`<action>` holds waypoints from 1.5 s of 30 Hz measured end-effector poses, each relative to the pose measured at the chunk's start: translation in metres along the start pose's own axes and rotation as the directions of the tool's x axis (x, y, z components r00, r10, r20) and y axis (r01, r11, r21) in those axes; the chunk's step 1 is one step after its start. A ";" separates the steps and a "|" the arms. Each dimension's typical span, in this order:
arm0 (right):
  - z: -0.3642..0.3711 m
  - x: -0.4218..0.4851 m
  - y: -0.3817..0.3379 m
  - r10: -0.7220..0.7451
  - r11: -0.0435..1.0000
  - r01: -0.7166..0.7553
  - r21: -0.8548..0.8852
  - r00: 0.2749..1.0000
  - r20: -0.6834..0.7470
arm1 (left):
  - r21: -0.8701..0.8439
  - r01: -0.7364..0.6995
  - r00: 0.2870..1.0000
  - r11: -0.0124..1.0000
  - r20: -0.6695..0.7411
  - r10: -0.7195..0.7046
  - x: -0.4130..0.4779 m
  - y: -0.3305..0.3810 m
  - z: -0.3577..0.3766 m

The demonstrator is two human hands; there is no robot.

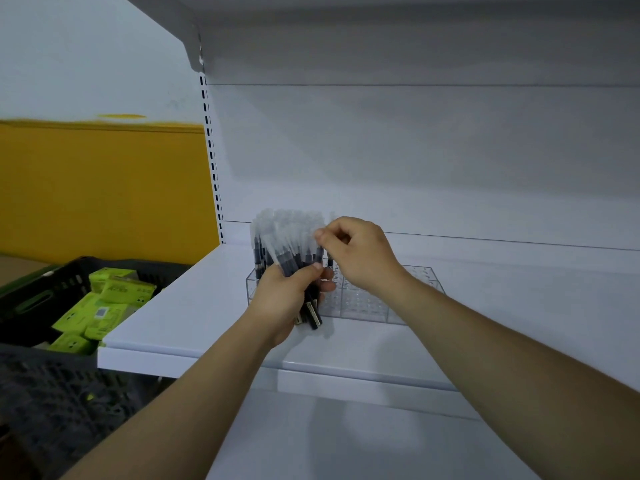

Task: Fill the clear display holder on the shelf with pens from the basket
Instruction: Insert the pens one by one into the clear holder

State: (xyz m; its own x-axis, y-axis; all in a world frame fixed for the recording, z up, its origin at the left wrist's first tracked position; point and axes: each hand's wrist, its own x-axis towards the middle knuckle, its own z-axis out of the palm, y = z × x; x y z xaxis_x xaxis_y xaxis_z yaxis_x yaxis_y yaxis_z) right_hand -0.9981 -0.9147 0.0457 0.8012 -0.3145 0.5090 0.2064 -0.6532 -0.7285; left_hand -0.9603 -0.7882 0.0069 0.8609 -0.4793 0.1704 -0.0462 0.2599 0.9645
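Observation:
A clear display holder [381, 299] with a grid of holes stands on the white shelf [180, 306]. Several black pens with frosted caps stand in its left part [258, 251]. My left hand [287, 296] grips a bundle of the same pens [294, 247] in front of the holder's left side, caps up. My right hand [356, 254] is above the holder, its thumb and forefinger pinching the cap of one pen [320, 244] at the right edge of the bundle. The holder's right part shows no pens.
A dark plastic basket [52, 289] at lower left, below the shelf edge, holds lime-green boxes [104, 306]. A second dark crate [41, 393] sits nearer me. The shelf's back panel [415, 150] rises behind the holder. An upper shelf [381, 39] hangs overhead.

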 end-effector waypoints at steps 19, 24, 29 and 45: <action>-0.004 0.024 0.014 0.105 0.969 -0.036 0.243 0.956 -0.274 | -0.043 0.061 0.979 0.997 -0.193 -0.068 0.006 0.000 -0.021; -0.001 0.029 0.018 0.077 0.982 -0.030 0.184 0.964 -0.254 | -0.041 0.070 0.979 0.997 -0.191 -0.077 0.006 -0.001 -0.022; 0.007 0.028 0.029 0.079 0.990 -0.054 0.129 0.978 -0.196 | -0.014 0.059 0.982 0.998 -0.180 -0.061 0.006 -0.001 -0.021; 0.020 0.023 0.034 0.058 0.990 -0.068 -0.123 0.995 -0.080 | 0.029 0.023 0.996 0.999 -0.087 -0.020 0.005 -0.004 -0.021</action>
State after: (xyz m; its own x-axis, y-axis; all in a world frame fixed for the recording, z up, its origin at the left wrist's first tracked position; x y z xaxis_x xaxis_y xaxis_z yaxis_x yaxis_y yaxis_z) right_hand -0.9617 -0.9306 0.0231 0.7646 -0.4061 0.5005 0.0810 -0.7099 -0.6997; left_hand -0.9454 -0.7741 -0.0006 0.9025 -0.4099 0.1326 -0.0413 0.2241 0.9737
